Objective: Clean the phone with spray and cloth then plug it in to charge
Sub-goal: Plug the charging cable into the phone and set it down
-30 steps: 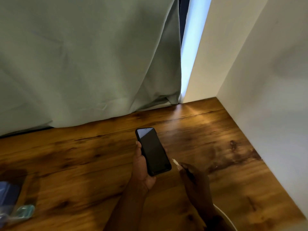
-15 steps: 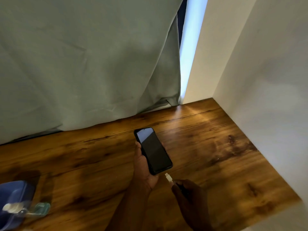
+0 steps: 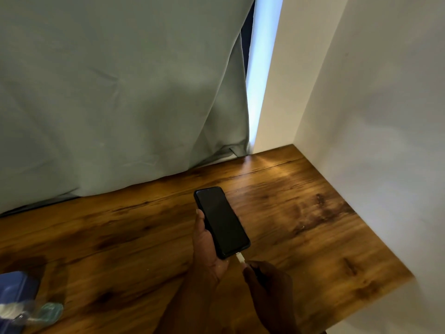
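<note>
A black phone with a dark screen lies tilted in my left hand, above the wooden table. My right hand pinches a white charger plug whose tip touches the phone's bottom edge. I cannot tell whether the plug is fully seated. The cable behind my right hand is hidden. A blue cloth and a clear, pale green spray bottle lie at the table's near left corner, blurred.
A grey-green curtain hangs along the table's far edge. White walls close the right side and the far right corner. The table's right near edge ends at the wall.
My right hand has brought the white plug up and left to the phone's bottom edge. The phone's screen reflection has gone dark. The view has shifted a little to the left.
</note>
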